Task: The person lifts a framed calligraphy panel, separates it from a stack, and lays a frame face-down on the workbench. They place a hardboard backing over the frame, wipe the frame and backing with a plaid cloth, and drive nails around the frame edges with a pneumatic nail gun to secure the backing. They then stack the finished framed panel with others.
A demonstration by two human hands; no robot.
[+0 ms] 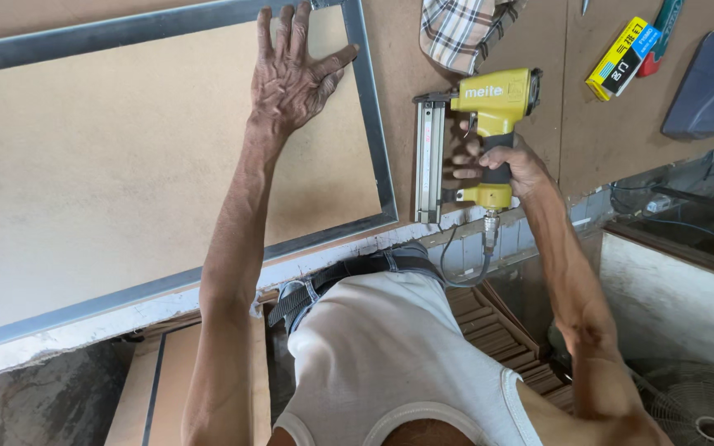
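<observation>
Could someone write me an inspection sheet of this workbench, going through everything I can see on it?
Surface: brown board workbench.
Job's things: grey metal frame around a tan panel; yellow nail gun.
Clutter: plaid cloth, yellow box, blue object.
Grippers: left hand flat on the panel by the frame's corner; right hand gripping the nail gun's handle.
Cables: hose hanging from the gun's base.
Surroundings: fan at lower right, stacked wooden strips below the bench.

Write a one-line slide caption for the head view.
Left hand flat on framed board; right hand grips yellow nail gun.
</observation>
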